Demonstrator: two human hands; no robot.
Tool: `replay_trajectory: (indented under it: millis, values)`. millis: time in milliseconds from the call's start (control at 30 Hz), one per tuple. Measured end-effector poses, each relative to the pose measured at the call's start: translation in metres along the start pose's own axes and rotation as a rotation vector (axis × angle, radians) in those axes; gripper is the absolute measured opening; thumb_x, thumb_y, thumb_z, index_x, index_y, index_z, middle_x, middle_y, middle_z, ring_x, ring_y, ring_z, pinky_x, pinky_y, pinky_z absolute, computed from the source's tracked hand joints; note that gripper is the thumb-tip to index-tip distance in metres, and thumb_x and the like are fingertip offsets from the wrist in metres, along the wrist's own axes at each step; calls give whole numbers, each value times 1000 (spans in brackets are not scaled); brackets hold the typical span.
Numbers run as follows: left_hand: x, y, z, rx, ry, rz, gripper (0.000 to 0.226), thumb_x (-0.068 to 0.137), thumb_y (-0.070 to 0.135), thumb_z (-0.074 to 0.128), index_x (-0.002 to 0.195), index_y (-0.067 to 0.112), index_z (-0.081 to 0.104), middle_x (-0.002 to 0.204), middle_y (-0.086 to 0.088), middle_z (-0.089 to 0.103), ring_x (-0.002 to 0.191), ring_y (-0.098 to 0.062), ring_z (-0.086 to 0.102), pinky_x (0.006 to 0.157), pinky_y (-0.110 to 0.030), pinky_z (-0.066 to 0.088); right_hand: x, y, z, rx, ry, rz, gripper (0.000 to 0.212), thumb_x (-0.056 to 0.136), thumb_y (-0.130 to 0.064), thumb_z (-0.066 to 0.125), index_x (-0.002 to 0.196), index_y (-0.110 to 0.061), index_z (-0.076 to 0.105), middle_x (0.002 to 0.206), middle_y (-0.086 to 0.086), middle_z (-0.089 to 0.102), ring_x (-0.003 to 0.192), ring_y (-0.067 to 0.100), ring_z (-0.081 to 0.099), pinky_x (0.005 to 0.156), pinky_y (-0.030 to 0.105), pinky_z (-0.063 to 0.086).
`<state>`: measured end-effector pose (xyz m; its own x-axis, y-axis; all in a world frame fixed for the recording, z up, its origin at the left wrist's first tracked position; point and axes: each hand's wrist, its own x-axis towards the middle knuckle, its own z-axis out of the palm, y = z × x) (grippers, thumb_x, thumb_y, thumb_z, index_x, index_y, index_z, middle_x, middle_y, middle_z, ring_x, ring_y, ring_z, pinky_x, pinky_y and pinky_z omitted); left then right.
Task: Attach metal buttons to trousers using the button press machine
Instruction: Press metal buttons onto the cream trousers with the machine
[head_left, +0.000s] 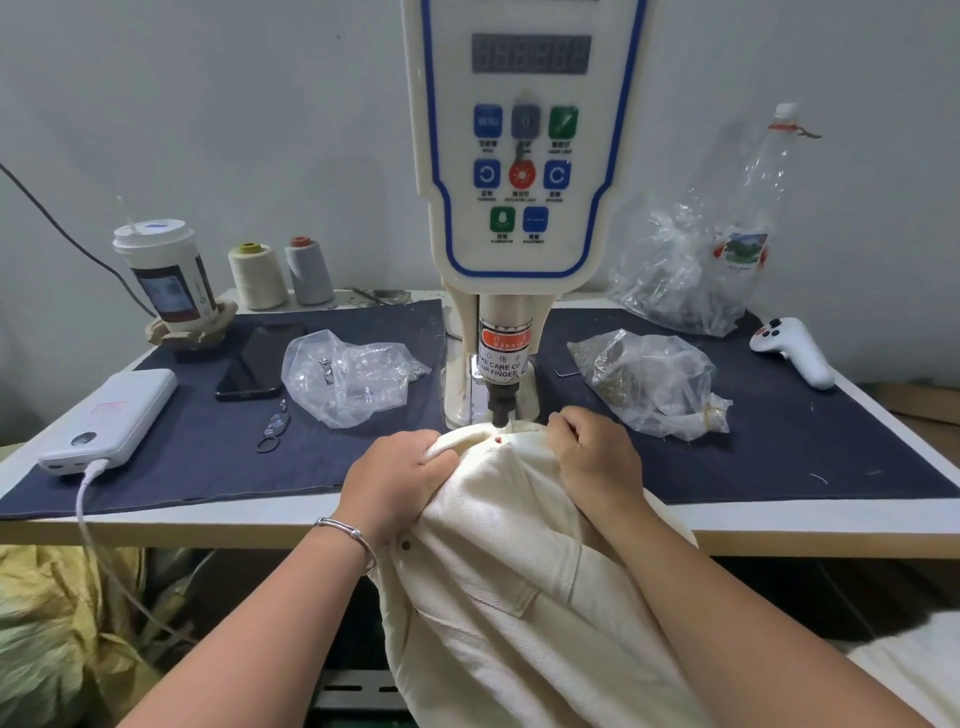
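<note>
Cream corduroy trousers (509, 582) hang from the table's front edge, their waistband stretched under the black punch (501, 408) of the cream button press machine (524, 156). A red laser dot (498, 440) sits on the fabric just in front of the punch. My left hand (397, 480) grips the waistband to the left of the dot. My right hand (595, 452) grips it to the right. A metal button (405, 545) shows lower on the trousers beside my left wrist.
A dark blue cloth (208, 457) covers the table. Left of the machine lie a clear bag (348, 376), a phone (262, 361), a power bank (111, 421), a cup (166, 270) and two thread cones (280, 275). Bags of metal parts (649, 382) and a white controller (795, 351) lie right.
</note>
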<state>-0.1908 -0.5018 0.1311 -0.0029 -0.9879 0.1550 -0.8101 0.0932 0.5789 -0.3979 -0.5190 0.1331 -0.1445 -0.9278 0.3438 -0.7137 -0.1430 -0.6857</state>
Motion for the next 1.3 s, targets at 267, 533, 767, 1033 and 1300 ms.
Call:
replay_trajectory:
  millis: [267, 533, 767, 1033, 1300]
  values:
    - [-10, 17, -21, -285, 85, 20, 28, 70, 34, 49, 52, 17, 36, 49, 6, 33, 48, -9, 27, 46, -23, 24, 6, -35, -33, 191, -124, 40, 45, 92, -17, 51, 52, -18, 31, 49, -3, 34, 51, 14, 32, 53, 32, 23]
    - [-13, 38, -36, -507, 58, -60, 25, 79, 26, 56, 61, 15, 43, 53, 5, 33, 45, -6, 26, 39, -16, 21, 10, -68, -60, 253, -185, 95, 34, 92, -25, 59, 67, -2, 56, 58, 5, 48, 57, 19, 42, 56, 31, 30]
    - [-31, 28, -42, -437, -318, -334, 28, 76, 39, 72, 83, 13, 80, 87, -1, 78, 77, -16, 66, 78, -32, 52, -7, -46, -79, 351, -700, 401, 21, 88, -29, 70, 92, -9, 74, 88, 11, 74, 74, 21, 69, 65, 26, 53]
    - [-66, 43, -92, -669, -778, -129, 30, 84, 41, 74, 93, 12, 76, 95, -8, 73, 82, -16, 68, 72, -25, 54, -19, -48, -142, 642, -957, 187, 25, 63, -25, 85, 81, -11, 75, 79, 10, 72, 66, 19, 68, 57, 25, 54]
    - [-91, 123, -141, -954, -541, 53, 28, 86, 34, 65, 92, 8, 73, 90, -13, 72, 78, -25, 70, 69, -35, 60, -43, -71, -186, 552, -620, -15, 29, 84, -29, 69, 112, -23, 71, 110, -3, 72, 103, 15, 66, 92, 33, 51]
